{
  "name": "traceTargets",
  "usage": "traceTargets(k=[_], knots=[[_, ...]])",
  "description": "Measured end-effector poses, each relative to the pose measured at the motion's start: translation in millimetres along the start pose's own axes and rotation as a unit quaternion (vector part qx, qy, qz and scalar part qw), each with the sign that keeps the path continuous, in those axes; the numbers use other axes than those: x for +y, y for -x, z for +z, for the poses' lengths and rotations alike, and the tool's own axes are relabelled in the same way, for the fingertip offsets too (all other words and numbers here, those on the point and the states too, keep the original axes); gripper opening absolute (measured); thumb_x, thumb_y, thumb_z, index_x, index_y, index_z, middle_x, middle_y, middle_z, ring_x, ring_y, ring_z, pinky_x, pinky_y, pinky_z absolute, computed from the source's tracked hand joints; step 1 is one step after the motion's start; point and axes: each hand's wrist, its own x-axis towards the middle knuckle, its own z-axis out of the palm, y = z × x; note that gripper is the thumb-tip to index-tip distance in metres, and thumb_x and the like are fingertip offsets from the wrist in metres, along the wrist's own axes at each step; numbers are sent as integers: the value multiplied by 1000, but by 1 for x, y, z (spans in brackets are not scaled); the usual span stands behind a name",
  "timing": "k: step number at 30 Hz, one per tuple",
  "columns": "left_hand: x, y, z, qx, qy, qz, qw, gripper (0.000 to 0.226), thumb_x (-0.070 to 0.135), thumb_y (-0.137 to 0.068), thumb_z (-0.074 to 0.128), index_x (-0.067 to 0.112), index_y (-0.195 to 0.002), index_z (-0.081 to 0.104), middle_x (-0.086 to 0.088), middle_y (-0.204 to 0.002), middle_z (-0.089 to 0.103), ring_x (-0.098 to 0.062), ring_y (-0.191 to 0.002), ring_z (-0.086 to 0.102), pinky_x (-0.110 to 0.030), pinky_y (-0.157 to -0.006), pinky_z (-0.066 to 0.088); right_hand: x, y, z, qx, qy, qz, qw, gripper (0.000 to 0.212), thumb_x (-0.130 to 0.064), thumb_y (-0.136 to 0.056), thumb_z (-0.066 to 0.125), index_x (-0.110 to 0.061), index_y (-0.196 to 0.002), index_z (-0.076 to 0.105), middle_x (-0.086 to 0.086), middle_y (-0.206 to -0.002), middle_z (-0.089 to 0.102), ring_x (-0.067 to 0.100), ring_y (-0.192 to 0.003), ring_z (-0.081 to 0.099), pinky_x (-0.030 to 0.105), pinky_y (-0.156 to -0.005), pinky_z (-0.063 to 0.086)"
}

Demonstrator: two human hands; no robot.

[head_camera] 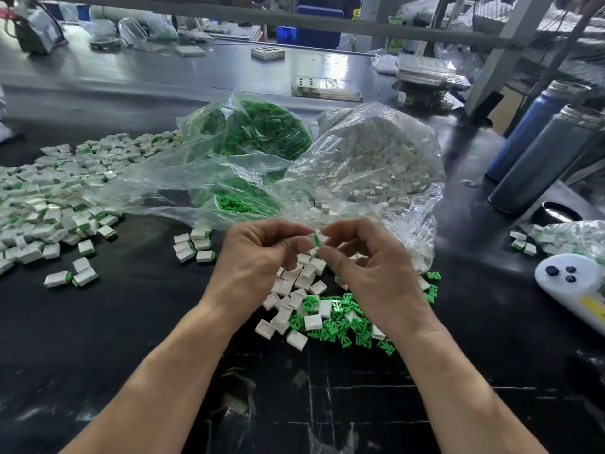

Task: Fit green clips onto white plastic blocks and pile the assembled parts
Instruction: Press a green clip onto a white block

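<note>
white block (318, 239) mostly hidden by fingertips, white controller (571, 283) cut off right

We find no legible text, brand, number or sign. A yellow patch on the white handheld device (576, 286) at the right edge and a green-yellow label on packaging (395, 44) at the far bench are too blurred to read.

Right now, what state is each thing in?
Left hand: grip pinching the block.
Right hand: pinching the same block.
White block: held between both hands, green clip on it.
Green clip bag: open.
White block bag: open, spilling.
Assembled pile: spread across the table.
</note>
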Motion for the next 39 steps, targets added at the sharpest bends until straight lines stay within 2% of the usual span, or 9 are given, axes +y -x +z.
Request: traceTargets(k=[3,5,12,16,21,24,29,36,39], knots=[[1,1,0,-12,4,-13,1000,11,7,-85,80,17,-87,84,-1,-77,78,-9,-63,63,-19,-65,56,1,-1,1,-15,-18,-1,1000,20,-28,-89,80,-31,-105,68,-13,-99,71,13,-87,72,41,-69,64],[2,2,1,-17,-2,-15,1000,12,7,-85,79,17,-87,83,1,-76,77,-8,-63,63,-18,-66,56,3,-1,1,-19,-40,1,999,19,-26,-88,81,-32,-101,69,-9,-98,72,16,-84,72,45,-69,64],[3,2,-2,-42,2,-19,999,12,13,-79,80,18,-89,83,-10,-89,80,-19,-77,69,-27,-76,59,4,-1,-1,-57,-126,8,990,22,-13,-88,82,-28,-97,69,2,-92,73,24,-75,73,38,-68,64],[5,2,-4,-55,6,-12,998,16,18,-76,81,15,-91,83,-10,-88,79,-18,-76,69,-23,-74,59,5,0,-2,-64,-152,11,986,21,-11,-88,82,-25,-98,70,6,-91,74,27,-76,74,45,-74,65],[7,3,-3,-54,20,-12,998,16,16,-74,81,15,-89,83,-9,-86,79,-18,-74,70,-23,-72,60,4,0,-2,-65,-157,0,985,19,-11,-87,82,-20,-99,70,6,-93,75,26,-78,75,39,-76,65],[10,4,-3,-65,20,-17,998,15,15,-72,80,16,-87,83,-8,-85,79,-15,-74,72,-24,-73,61,4,0,-4,-84,-162,0,983,22,-2,-87,81,-20,-95,68,4,-90,73,24,-78,73,37,-74,65],[12,6,-5,-89,15,-33,995,16,15,-70,82,14,-86,82,-13,-89,79,-21,-82,74,-30,-79,63,3,0,-6,-124,-126,8,984,21,-8,-85,76,-23,-92,63,0,-81,68,27,-72,68,57,-74,62],[11,5,-7,-89,22,-51,994,15,15,-72,80,11,-87,82,-11,-86,79,-19,-78,73,-29,-78,64,4,0,-8,-129,-152,18,980,22,3,-91,75,-11,-103,62,7,-88,69,25,-75,69,44,-73,65],[11,5,-8,-79,39,-55,995,18,16,-74,80,8,-90,81,-14,-91,79,-25,-83,72,-33,-79,63,6,-1,-7,-101,-180,16,978,28,-1,-89,78,-14,-112,67,9,-95,72,25,-79,72,39,-71,65]])
